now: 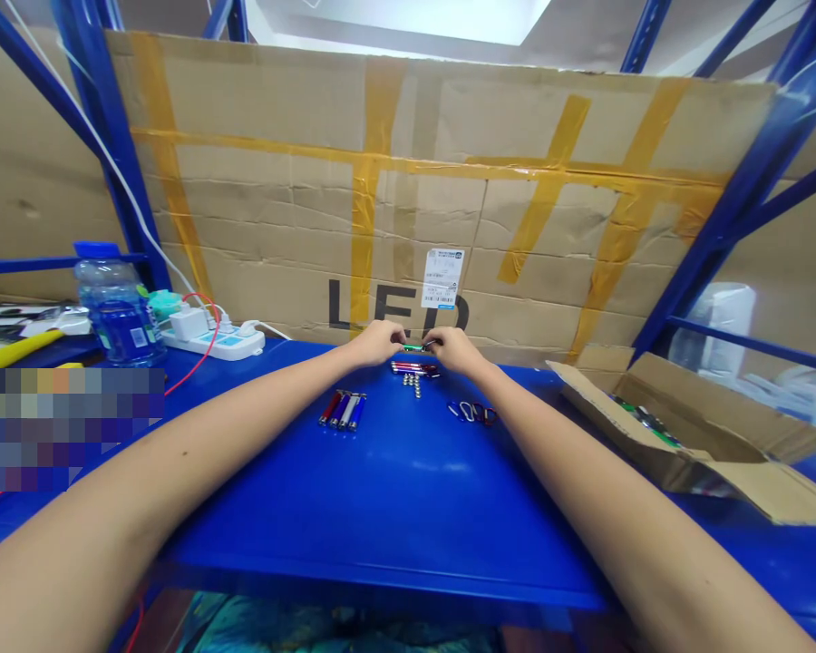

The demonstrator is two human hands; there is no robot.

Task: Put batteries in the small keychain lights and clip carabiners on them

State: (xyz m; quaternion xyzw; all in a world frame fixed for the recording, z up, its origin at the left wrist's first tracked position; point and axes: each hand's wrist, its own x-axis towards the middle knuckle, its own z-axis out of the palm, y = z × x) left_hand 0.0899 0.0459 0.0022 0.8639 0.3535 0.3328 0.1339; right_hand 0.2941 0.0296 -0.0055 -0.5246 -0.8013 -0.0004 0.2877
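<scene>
Left hand (381, 343) and right hand (450, 347) meet near the far edge of the glossy blue worktop (394, 508), pinching between them a slim, green, metallic-looking rod (412, 347). Its long axis runs left to right, roughly parallel to the worktop's far edge, one end toward each hand. Left thumb and fingertips close on the left end; right fingertips pinch at the right end, where a dark bit shows, too small from here to tell whether it belongs to the rod.

Both hands are palm down with knuckles raised and fingers curled inward. The bare left forearm (231, 435) and bare right forearm (571, 453) reach forward from the lower corners and converge at the rod.

Just on the near side of it lies a bundle of shiny red and purplish tubes (413, 368), also set left to right. Small round silvery pieces (417, 393) sit in short rows nearer the person. Left of these, a row of four cylinders in red, dark blue, silver and blue (344, 410) points away from the person, far ends leaning slightly right. Blue, silver and dark red carabiner-like clips (471, 412) lie beside the right forearm.
</scene>
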